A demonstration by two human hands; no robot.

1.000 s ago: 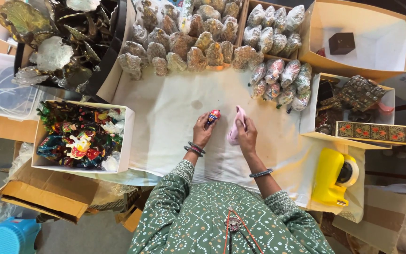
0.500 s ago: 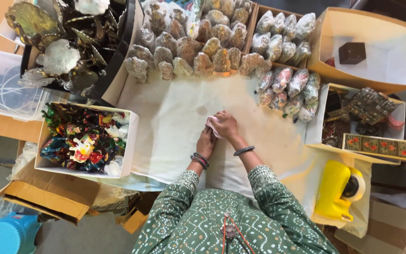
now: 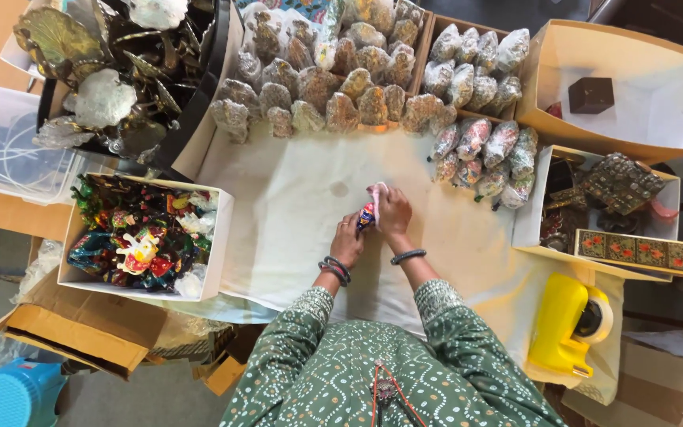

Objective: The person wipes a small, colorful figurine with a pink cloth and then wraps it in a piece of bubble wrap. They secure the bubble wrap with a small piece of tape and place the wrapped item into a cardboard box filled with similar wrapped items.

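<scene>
Small red and blue figurine (image 3: pixel 367 215) gripped between both hands near the middle of the cloth-covered surface (image 3: pixel 294 205). Left hand (image 3: pixel 348 241) closed on its lower end from 7 o'clock; right hand (image 3: pixel 393 212) closed on it from 3 o'clock, with a pale pink wrap (image 3: pixel 375 191) pinched at 12 o'clock. Rows of plastic-wrapped figures (image 3: pixel 333 87) lined up well apart at 12 o'clock. White box of painted figurines (image 3: pixel 148 233) at 9 o'clock. Yellow tape dispenser (image 3: pixel 567 324) at 4 o'clock.
</scene>
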